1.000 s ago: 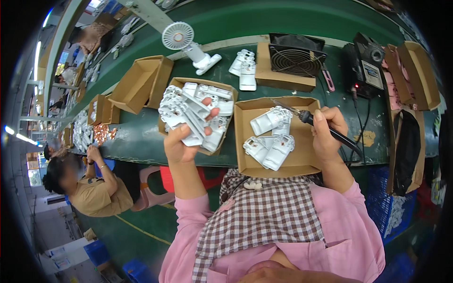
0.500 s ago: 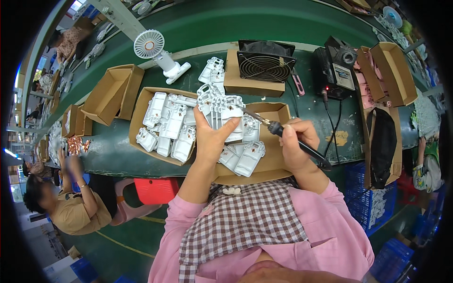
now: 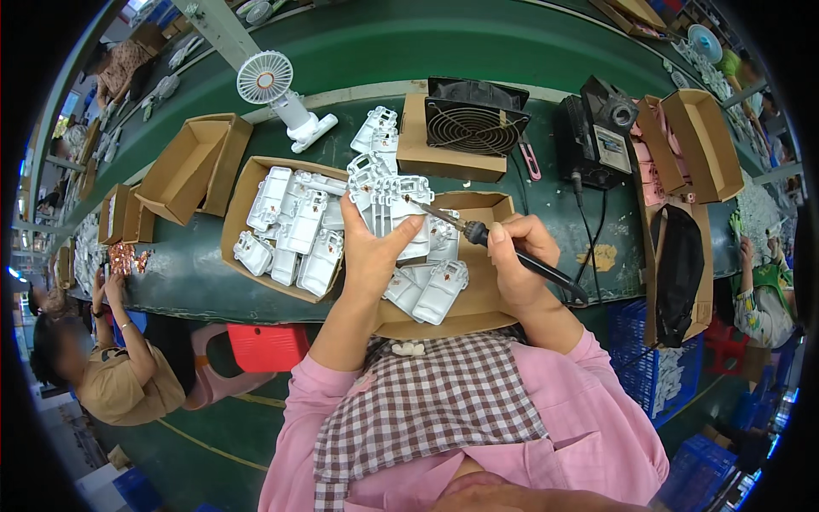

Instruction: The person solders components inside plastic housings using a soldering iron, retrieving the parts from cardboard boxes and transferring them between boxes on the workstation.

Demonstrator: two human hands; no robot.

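Brought white parts [image 3: 388, 194] rightward to the soldering iron [image 3: 479, 233].
Grasping parts in left fingers [image 3: 406, 233], iron in right fingers [image 3: 531, 229], over cardboard box [image 3: 482, 299].

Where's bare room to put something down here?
Bare green bench shows between the coppery pieces and the parts-filled box, less between the cables and the long box. It's crowded where the left hand holds white casings and the right hand a soldering iron.

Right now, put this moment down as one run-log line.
left hand: holding white plastic parts | right hand: holding soldering iron, angled toward them, contact unclear | left carton: similar white pieces
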